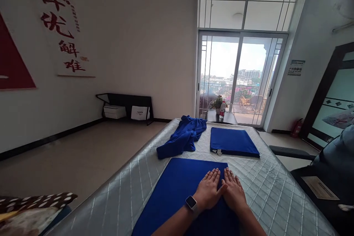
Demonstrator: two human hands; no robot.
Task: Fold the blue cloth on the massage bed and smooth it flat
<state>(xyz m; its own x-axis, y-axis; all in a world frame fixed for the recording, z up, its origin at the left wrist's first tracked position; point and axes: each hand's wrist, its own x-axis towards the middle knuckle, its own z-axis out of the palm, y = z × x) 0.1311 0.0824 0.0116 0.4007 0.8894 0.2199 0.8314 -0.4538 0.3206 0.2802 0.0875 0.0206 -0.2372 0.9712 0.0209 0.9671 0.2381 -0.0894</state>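
A blue cloth [177, 191] lies flat on the near part of the silver quilted surface [124, 188]. My left hand [209, 190], with a watch on its wrist, rests palm down on the cloth with its fingers stretched out. Beside it, my right hand [232, 191] lies flat along the cloth's right edge, and the thumbs meet or overlap. Beyond the hands sits a neatly folded blue cloth [233, 141] with a small white tag at its near edge. To its left is a crumpled blue cloth [184, 136].
A small table [228, 118] with a plant [218, 102] and a bottle [222, 110] stands past the far edge. Dark chairs or bags are at the right. A patterned brown fabric [35, 204] is at the lower left, and a black bench [128, 101] stands by the wall.
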